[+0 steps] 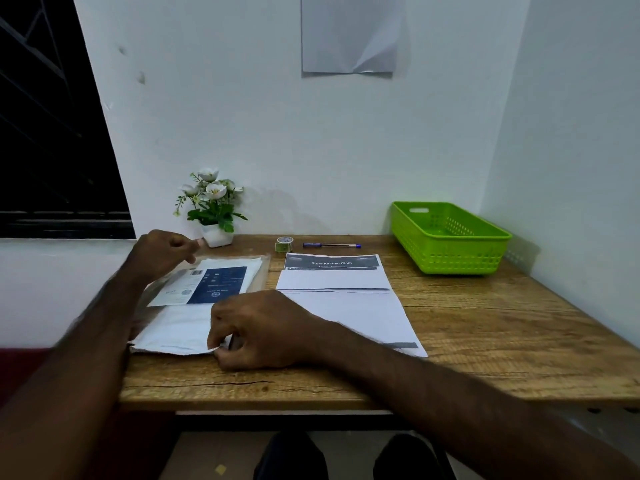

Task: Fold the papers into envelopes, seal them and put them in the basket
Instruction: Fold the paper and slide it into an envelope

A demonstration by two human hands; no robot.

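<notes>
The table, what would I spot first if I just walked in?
Probably the bright green basket at the table's back right corner, the only strong colour here. Next, the two hands: the right hand pinches the near edge of a white sheet at front left, and the left hand is up by the little flowerpot at the back.

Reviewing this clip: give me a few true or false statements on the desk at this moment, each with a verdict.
1. The green basket holds sealed envelopes. False: nothing shows inside it.
2. The right hand pinches the near edge of the paper stack. True.
3. The pen lies inside the basket. False: it lies on the table, beside the tape roll.
4. The partly folded sheet lies right of the stack. True.
5. The left hand holds the pen. False: it is at the stack's far end.
</notes>
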